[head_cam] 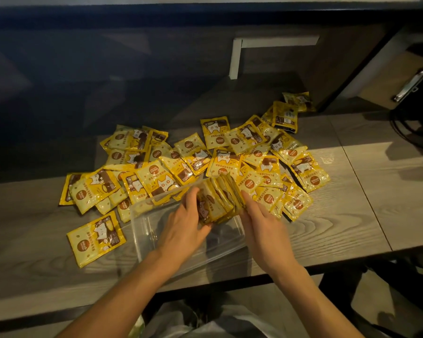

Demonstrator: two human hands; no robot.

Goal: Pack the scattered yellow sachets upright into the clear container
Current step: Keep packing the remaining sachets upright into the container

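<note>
Hands (183, 228) (261, 228) hide container (142, 230) floor, sachet stack (220, 201) base.

My left hand (183, 223) grips one end of a row of upright sachets (217, 201) in the clear container (142, 230), and my right hand (261, 225) lies flat against the other end. Loose sachets (254, 154) lie scattered across the tabletop (352, 215) behind.
</note>
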